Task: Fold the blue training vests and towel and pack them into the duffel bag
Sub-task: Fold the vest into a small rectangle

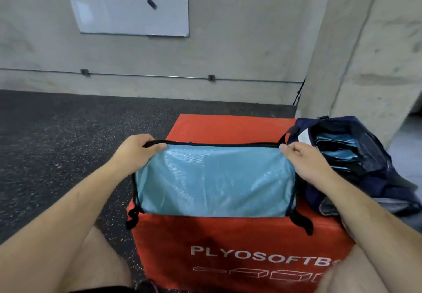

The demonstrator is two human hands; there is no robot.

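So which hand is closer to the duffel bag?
Right. The right hand grips the vest at the corner beside the bag; the left hand grips the far corner.

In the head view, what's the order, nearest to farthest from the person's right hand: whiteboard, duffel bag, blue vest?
1. Blue vest: gripped by the right hand at its top right corner.
2. Duffel bag: just beside the hand, to its right, on the red box.
3. Whiteboard: far off on the wall, upper left.

The vest (214,178) lies along the front edge of the box top (228,126), the duffel bag (324,192) at its right edge, holding other vests (335,143).
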